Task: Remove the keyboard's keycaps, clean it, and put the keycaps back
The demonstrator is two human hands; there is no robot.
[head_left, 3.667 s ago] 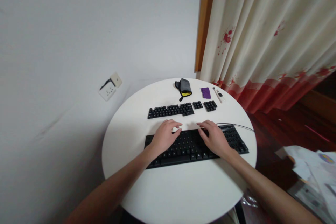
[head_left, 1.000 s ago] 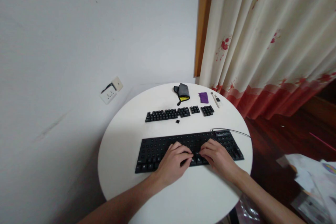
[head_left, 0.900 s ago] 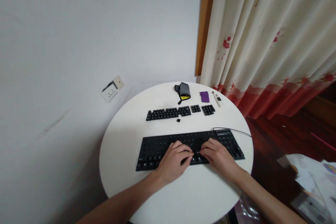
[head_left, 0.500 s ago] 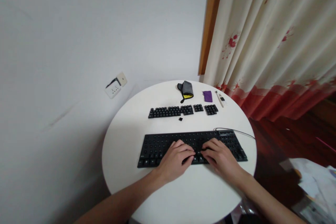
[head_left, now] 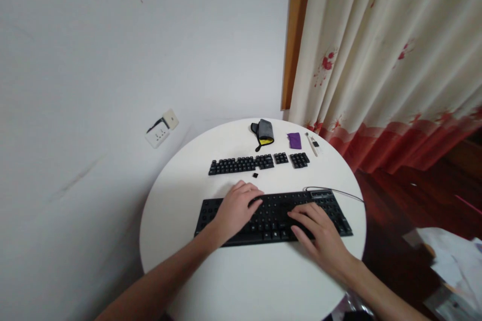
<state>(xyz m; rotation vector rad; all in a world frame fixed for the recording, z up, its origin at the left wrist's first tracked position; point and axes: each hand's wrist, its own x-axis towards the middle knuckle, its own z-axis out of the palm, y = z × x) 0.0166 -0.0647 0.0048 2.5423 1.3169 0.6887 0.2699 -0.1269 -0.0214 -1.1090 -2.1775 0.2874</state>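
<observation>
A black keyboard (head_left: 276, 208) with its keycaps off lies across the round white table (head_left: 241, 281). My left hand (head_left: 237, 209) rests on the keyboard's upper middle, fingers curled at its far edge, nothing visibly held. Lying flat on the right half of the keyboard is my right hand (head_left: 318, 230), its fingers stretched out. Behind the keyboard, rows of removed black keycaps (head_left: 243, 164) are laid out, and one single keycap (head_left: 255, 175) sits apart just beyond my left fingertips.
At the table's far edge lie a grey and yellow pouch (head_left: 264, 133), a purple cloth (head_left: 294, 140) and a small white tool (head_left: 312, 143). The keyboard cable (head_left: 339, 191) runs off to the right. A wall socket (head_left: 161, 127), curtain (head_left: 376, 60) and floor papers (head_left: 452, 266) surround the table.
My left hand has moved from the keyboard's near middle up to its far edge, toward the single keycap. My right hand has flattened and stayed on the right half.
</observation>
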